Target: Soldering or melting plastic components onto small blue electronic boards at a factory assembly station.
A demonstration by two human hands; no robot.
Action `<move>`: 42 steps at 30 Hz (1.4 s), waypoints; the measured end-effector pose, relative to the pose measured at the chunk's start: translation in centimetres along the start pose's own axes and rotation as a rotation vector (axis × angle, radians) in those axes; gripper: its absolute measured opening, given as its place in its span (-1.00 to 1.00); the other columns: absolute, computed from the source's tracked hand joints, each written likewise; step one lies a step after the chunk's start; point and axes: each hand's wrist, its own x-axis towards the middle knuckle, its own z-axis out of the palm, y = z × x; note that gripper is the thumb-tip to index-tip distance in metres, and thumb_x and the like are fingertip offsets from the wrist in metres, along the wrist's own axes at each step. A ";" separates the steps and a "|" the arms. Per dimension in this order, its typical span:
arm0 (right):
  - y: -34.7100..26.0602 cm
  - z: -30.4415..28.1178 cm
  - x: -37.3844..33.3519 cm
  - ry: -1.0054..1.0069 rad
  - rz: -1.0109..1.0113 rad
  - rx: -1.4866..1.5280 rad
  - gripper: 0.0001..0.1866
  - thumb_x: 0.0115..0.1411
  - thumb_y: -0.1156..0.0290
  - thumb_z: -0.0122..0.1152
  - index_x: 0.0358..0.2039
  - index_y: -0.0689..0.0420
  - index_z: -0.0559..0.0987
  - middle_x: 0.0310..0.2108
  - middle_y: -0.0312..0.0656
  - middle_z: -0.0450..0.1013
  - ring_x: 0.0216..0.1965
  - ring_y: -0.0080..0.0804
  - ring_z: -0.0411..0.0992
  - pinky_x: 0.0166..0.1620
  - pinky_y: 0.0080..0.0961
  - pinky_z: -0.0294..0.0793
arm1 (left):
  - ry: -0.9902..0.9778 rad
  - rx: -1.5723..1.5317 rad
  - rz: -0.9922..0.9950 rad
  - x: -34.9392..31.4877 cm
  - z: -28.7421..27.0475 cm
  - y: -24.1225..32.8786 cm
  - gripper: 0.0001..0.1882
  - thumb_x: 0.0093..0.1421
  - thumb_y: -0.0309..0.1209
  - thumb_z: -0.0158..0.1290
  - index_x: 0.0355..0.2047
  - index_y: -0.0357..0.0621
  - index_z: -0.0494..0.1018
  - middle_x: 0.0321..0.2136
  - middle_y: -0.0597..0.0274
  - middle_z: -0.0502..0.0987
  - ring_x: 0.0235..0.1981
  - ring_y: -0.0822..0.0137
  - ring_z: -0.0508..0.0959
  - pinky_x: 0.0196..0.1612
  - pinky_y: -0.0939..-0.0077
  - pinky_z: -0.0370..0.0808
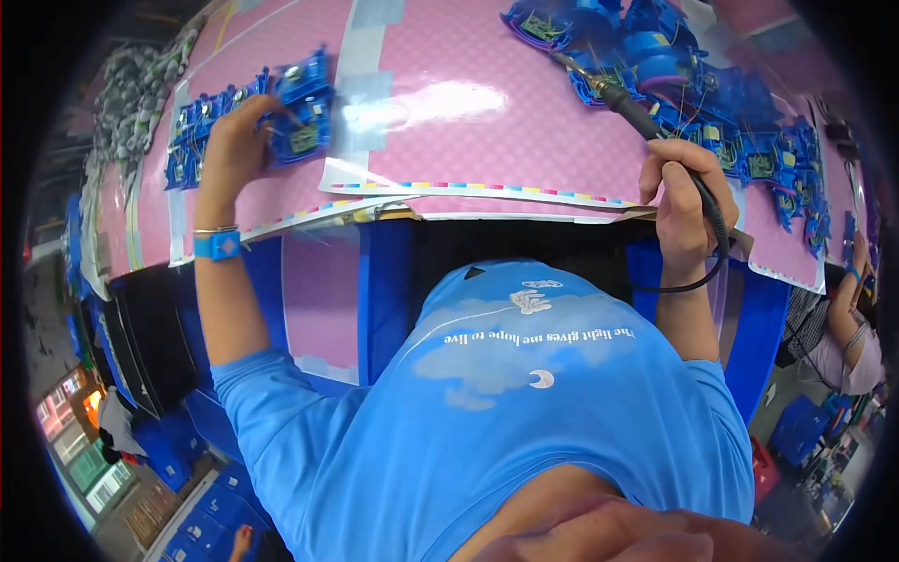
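My right hand (688, 192) is wrapped around a soldering iron (632, 108) with a dark handle and a cable running down past the wrist. The iron's metal tip points up and left, beside blue plastic housings (655, 61) with green circuit boards and thin wires. On the left side of the table, my left hand (242, 140) has its fingers closed at the edge of an opened blue plastic housing (304, 136) with a green circuit board inside. The fingertips are partly hidden. Under and beside that hand stands a row of similar blue housings (192, 122).
A pink patterned sheet with white tape strips (361, 84) covers the table (449, 122). More blue housings (768, 159) crowd its right side. A heap of grey-white parts (140, 84) lies at the far left. Another person's arm (852, 290) shows at the right rim.
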 end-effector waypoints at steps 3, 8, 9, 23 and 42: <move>0.2 -0.2 0.3 0.060 0.000 0.045 -0.72 0.30 0.55 0.02 -0.07 0.44 0.57 -0.47 -0.09 0.47 -0.49 -0.46 0.40 -0.39 -0.53 0.37 | -0.016 0.025 -0.113 -1.4 -2.7 -2.0 -0.65 0.05 -0.76 0.08 -0.17 -0.16 0.57 -0.22 0.07 0.65 -0.23 -0.01 0.67 -0.21 0.25 0.55; 1.5 0.1 0.6 0.125 -0.066 0.011 -0.72 0.34 0.53 0.02 -0.05 0.44 0.56 -0.46 -0.09 0.47 -0.48 -0.46 0.40 -0.39 -0.52 0.38 | 0.428 0.348 0.083 1.2 -2.4 3.2 -0.62 0.06 -0.77 0.07 -0.15 -0.12 0.62 -0.19 0.13 0.68 -0.35 0.15 0.68 -0.30 0.34 0.60; 1.8 0.1 0.7 0.143 -0.080 -0.007 -0.72 0.35 0.53 0.01 -0.05 0.43 0.56 -0.46 -0.09 0.47 -0.48 -0.45 0.40 -0.39 -0.52 0.39 | 0.426 0.293 0.154 2.3 -2.2 7.1 -0.62 0.06 -0.77 0.07 -0.16 -0.13 0.62 -0.17 0.12 0.67 -0.36 0.15 0.68 -0.32 0.35 0.60; 3.0 -0.9 0.9 0.218 -0.108 0.014 -0.77 0.37 0.54 0.08 -0.04 0.35 0.59 -0.41 -0.11 0.58 -0.44 -0.52 0.49 -0.35 -0.60 0.49 | -0.015 -0.362 0.661 21.8 12.7 10.2 -0.52 0.07 -0.63 0.15 0.06 -0.20 0.53 0.00 -0.17 0.57 -0.07 -0.13 0.64 -0.07 0.20 0.60; 4.1 2.1 1.9 -0.150 -0.402 -0.375 -0.52 0.04 0.68 0.41 0.03 0.27 0.55 0.01 0.11 0.59 -0.03 -0.04 0.61 0.03 -0.31 0.58 | -0.039 -0.335 0.088 1.2 4.3 20.2 -0.58 0.10 -0.65 0.19 0.01 -0.15 0.53 -0.32 0.04 0.57 -0.44 0.05 0.65 -0.40 0.24 0.60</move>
